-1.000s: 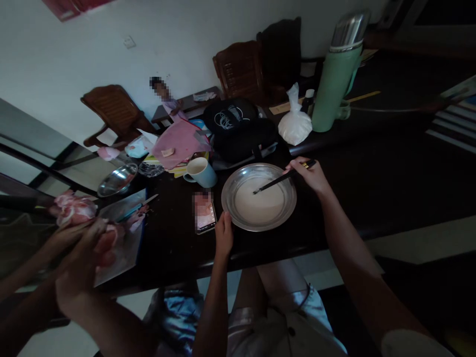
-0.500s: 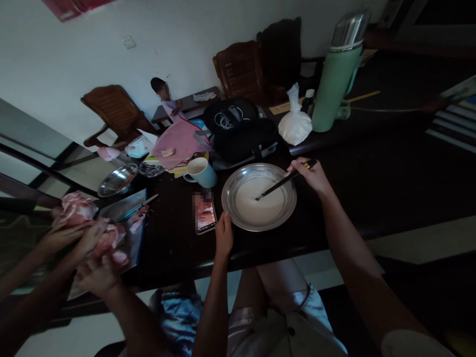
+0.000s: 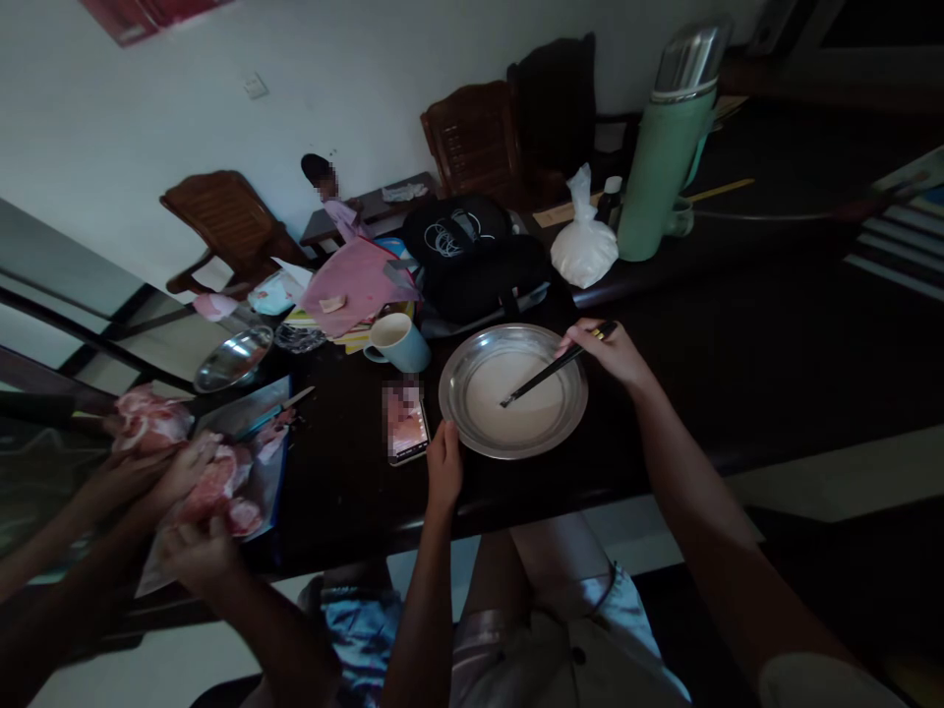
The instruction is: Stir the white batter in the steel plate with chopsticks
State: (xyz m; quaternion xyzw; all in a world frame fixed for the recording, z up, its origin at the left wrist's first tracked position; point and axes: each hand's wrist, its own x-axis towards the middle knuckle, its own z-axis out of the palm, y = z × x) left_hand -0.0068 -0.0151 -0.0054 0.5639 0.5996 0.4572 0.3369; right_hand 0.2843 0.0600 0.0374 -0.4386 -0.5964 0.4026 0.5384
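Observation:
A wide metal basin (image 3: 525,450) stands on the dark table in front of me, holding a pale, milky liquid (image 3: 522,413). My left hand (image 3: 444,464) grips the basin's left rim, fingers closed against it. From the right, my right hand (image 3: 606,352) is closed around a pair of dark chopsticks (image 3: 550,371), held at a slant over the basin. Their tips dip into the liquid near its middle. Just left of my left hand lies a phone (image 3: 408,423) with a lit screen, partly blurred.
At left, other people's hands (image 3: 196,556) handle raw meat (image 3: 221,482) beside a knife (image 3: 276,411) on a plastic sheet. Behind the basin stand a blue mug (image 3: 402,344), black bags (image 3: 487,270), a bag of white powder (image 3: 585,251) and a green thermos (image 3: 668,167).
The chopsticks and my right hand have shifted slightly left, with the tips a little nearer to me. My left hand stays on the rim. At left, the other hands and the meat have moved slightly.

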